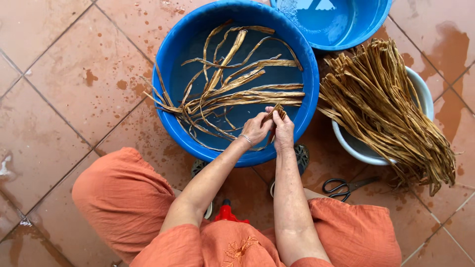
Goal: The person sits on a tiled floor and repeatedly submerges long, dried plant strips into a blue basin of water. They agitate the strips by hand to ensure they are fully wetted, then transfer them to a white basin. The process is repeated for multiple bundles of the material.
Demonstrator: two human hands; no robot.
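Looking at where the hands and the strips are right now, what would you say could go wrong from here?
The floor tiles look wet around the blue basin, so slipping when getting up seems possible. The scissors lie open-handled on the floor near the right knee and might be knelt on. The bundle of dried strips overhangs the white bowl and could slide off onto the wet tiles. Both the left hand and right hand pinch one strip, which may tear.
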